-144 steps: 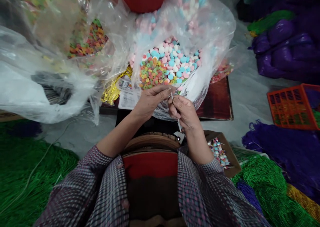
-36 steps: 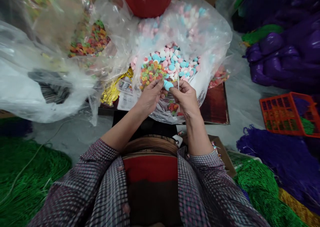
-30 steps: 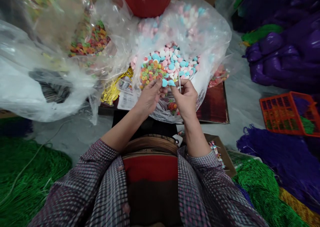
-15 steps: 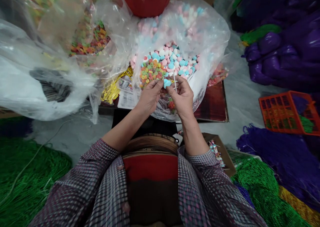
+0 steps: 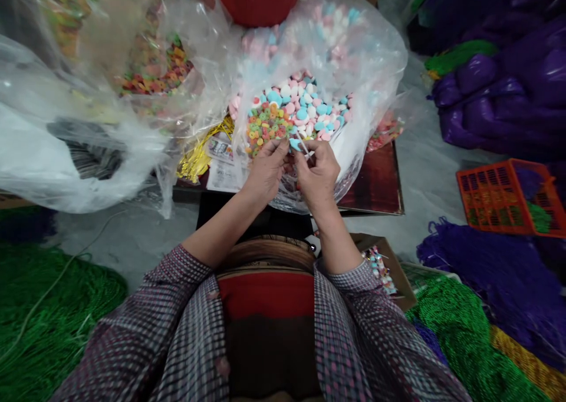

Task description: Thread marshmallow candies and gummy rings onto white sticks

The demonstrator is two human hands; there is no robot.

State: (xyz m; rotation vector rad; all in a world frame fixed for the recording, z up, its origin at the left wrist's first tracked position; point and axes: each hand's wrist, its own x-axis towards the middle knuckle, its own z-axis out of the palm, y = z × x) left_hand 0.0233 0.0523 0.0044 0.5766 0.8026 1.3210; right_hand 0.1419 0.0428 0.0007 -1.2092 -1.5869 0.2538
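Both of my hands meet over an open clear plastic bag (image 5: 375, 54) on the table. My left hand (image 5: 268, 169) is closed, its thumb and fingertips pinching a small light blue candy (image 5: 296, 145). Closed around a thin white stick (image 5: 304, 146), my right hand (image 5: 319, 167) has its fingertips beside that same candy. The stick leans across the candy; whether it pierces it I cannot tell. Just beyond the hands lie pink, white and blue round candies (image 5: 302, 114), with small ring-shaped gummies (image 5: 267, 128) in green, orange and yellow to their left.
A red basket (image 5: 259, 1) stands behind the bag. Gold twist ties (image 5: 197, 159) and a printed paper (image 5: 223, 169) lie to the left, near a bag of gummy rings (image 5: 154, 81). A cardboard box (image 5: 404, 278) sits low at right, and an orange crate (image 5: 490, 198) is farther right.
The white stick has swung from nearly upright to a slant against the blue candy. My right hand has shifted slightly left and turned; my left hand keeps its pinch.
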